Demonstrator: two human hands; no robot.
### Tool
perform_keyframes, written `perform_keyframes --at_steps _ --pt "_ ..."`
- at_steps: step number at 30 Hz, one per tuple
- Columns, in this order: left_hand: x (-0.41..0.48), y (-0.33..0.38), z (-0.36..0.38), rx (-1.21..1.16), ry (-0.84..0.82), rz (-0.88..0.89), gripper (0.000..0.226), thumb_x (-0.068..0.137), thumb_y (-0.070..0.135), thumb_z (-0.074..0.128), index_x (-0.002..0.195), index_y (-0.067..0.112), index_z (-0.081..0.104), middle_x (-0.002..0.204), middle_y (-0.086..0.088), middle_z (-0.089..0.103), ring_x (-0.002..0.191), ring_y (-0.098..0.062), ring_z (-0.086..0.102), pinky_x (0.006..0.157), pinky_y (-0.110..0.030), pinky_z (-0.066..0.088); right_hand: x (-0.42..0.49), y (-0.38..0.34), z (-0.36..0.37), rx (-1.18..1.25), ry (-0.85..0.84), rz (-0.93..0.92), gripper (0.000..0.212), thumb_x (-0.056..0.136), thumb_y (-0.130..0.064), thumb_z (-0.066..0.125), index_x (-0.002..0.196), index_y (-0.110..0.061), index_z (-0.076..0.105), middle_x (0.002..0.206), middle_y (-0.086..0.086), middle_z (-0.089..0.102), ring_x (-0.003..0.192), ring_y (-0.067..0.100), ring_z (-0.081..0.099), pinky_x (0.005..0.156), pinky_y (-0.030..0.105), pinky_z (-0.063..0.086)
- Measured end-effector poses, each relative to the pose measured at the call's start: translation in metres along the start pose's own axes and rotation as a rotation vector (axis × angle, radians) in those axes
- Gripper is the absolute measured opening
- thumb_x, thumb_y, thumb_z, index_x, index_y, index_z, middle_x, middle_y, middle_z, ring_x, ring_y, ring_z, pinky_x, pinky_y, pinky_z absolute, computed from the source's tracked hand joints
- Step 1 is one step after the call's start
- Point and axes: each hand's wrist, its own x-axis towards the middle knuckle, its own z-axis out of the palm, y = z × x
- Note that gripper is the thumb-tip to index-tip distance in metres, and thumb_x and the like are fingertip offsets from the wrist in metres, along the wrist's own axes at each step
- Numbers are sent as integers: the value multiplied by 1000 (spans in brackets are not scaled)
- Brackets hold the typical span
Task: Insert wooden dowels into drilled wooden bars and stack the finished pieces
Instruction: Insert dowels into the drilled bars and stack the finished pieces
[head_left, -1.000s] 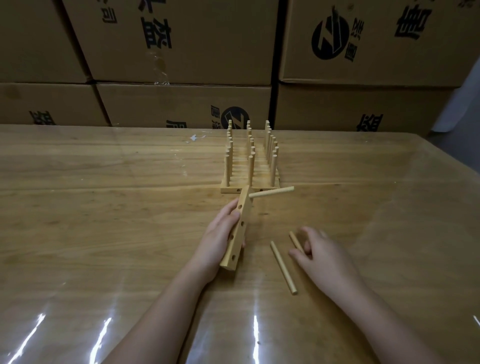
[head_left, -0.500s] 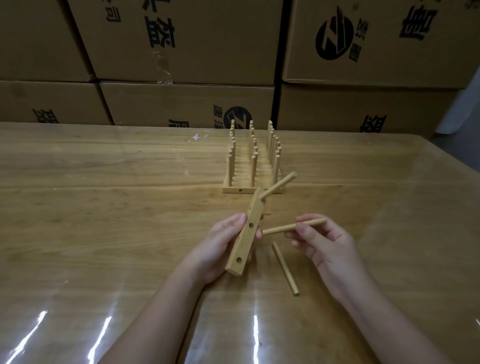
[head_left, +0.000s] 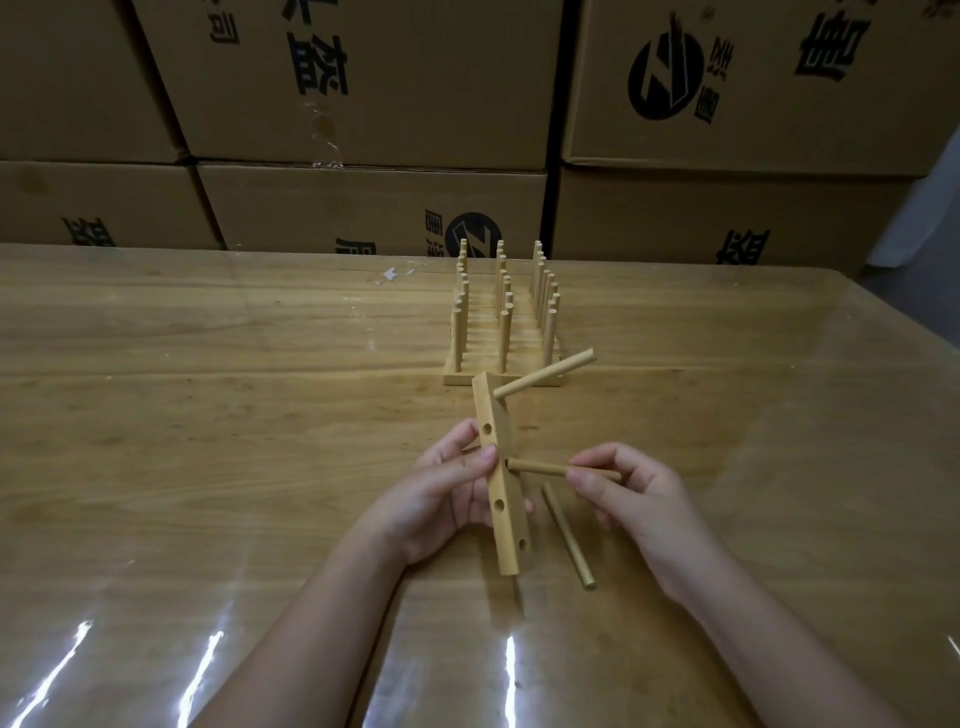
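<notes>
since half a second ago the right hand (head_left: 639, 493) is bringing its dowel (head_left: 550, 467) leftward, and the tip is now meeting a side hole of the bar (head_left: 501, 483); thumb and fingers are pinching the dowel's outer end; the left hand (head_left: 441, 499) is gripping the bar at mid-length over the table (head_left: 208, 415); one seated dowel (head_left: 545, 379) is already sticking out near the top; a spare dowel (head_left: 569, 538) is lying just right of the bar; the second insertion seems to be starting; the finished stack (head_left: 501, 332) is waiting behind.

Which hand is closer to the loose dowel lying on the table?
Right. The right hand is just right of the loose dowel; the left hand grips the bar, farther to its left.
</notes>
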Motion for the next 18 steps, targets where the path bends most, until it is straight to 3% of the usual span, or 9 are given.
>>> perform_keyframes --at_steps 4,6,8,11,18 --pt "0 1 1 -2 70 5 58 68 27 85 118 12 58 91 -9 71 76 -20 71 63 -31 59 -2 -2 -3 -228 -78 -82 27 86 -18 62 83 -42 73 86 -18 70 79 -10 60 65 2 41" --pt "1 1 2 18 100 1 68 60 29 90 115 7 56 87 -10 71 72 -18 70 58 -29 58 -2 -3 -2 -319 -81 -154 30 87 -15 60 85 -43 70 94 -13 69 89 -10 58 73 0 38" --pt "1 2 2 40 118 -9 73 56 31 92 112 3 56 84 -9 70 70 -16 69 57 -28 58 -1 -2 -1 -401 -61 -215 28 87 -14 60 90 -40 68 91 -7 66 86 -4 58 75 4 39" --pt "2 2 0 62 119 -16 72 56 33 91 109 1 55 83 -9 69 70 -16 69 57 -26 58 -1 0 -3 -499 -35 -297 27 87 -15 59 94 -40 66 79 -8 56 73 1 53 66 9 38" --pt "1 1 -1 65 93 -1 50 60 31 90 90 9 57 75 -8 69 66 -16 69 49 -24 56 -1 -1 -5 -854 74 -598 21 89 -23 56 100 -16 72 76 3 55 76 19 50 67 27 42"
